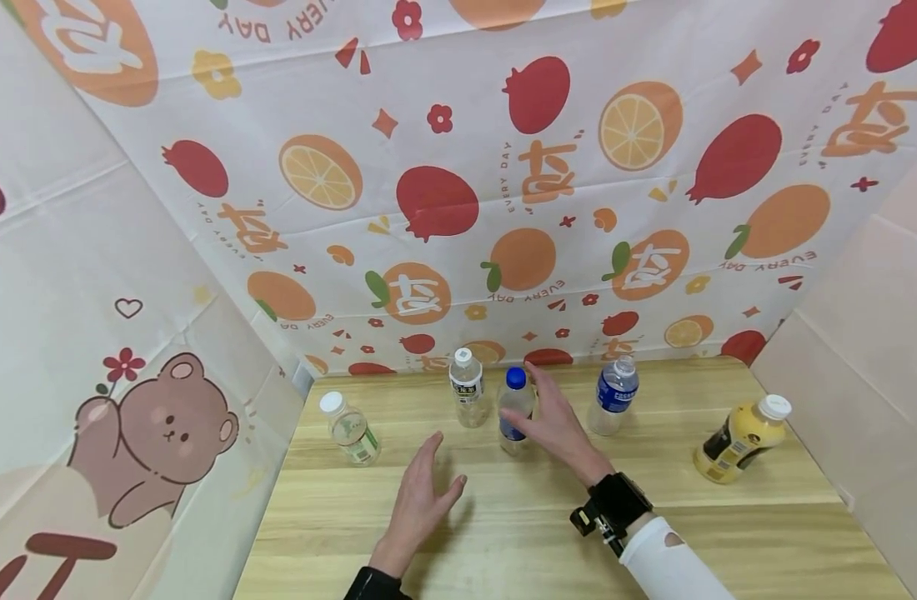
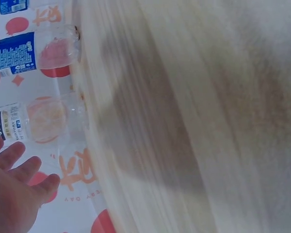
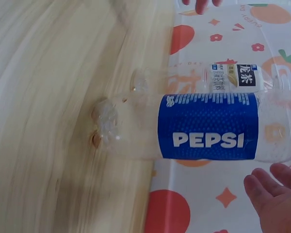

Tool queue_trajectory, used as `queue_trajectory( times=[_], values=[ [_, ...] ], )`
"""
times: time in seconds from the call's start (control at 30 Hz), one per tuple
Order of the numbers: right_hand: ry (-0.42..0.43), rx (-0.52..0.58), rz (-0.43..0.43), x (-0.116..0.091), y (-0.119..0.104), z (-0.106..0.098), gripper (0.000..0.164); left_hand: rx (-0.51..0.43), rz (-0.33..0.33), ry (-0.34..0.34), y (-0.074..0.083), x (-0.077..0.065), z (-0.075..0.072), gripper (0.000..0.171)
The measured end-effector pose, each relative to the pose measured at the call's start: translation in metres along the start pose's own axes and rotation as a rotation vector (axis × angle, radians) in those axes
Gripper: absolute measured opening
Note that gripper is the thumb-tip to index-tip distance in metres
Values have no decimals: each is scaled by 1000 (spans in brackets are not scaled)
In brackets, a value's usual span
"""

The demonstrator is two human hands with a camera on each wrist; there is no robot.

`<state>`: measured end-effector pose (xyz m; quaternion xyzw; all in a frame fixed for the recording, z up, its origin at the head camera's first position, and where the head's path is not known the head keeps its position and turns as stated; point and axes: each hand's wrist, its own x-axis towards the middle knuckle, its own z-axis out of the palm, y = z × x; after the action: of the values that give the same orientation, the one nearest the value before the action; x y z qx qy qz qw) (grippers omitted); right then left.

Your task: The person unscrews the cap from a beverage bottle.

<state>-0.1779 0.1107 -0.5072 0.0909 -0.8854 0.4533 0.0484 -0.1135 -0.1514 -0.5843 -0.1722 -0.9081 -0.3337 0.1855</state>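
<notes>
Head view: the right hand (image 1: 556,423) spreads its fingers about the Pepsi bottle (image 1: 516,397), upright on the counter (image 1: 331,533); left wrist view: the left hand (image 2: 13,196) has parted fingers; right wrist view: unclosed fingers beside that bottle.

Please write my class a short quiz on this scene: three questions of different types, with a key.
1. Count: how many bottles stand on the table in the head view?
2. True or false: the yellow bottle stands leftmost in the head view.
3. Choose: which hand is nearer the blue-capped bottle? (a) left (b) right

Key
1. Five.
2. False; it stands rightmost.
3. (b): the right hand.
</notes>
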Motion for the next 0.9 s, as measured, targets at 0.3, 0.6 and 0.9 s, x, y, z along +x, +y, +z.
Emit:
queue_trajectory(
  times=[0.3, 0.6, 0.9],
  values=[
    [-8, -1, 10, 4, 0, 7, 96, 11, -39, -22, 0, -6, 1, 80],
    [51, 16, -63, 2, 4, 10, 73, 13, -37, -21, -1, -7, 2, 80],
    [49, 52, 32, -6, 1, 4, 77, -14, -49, -19, 2, -6, 4, 81]
  ],
)
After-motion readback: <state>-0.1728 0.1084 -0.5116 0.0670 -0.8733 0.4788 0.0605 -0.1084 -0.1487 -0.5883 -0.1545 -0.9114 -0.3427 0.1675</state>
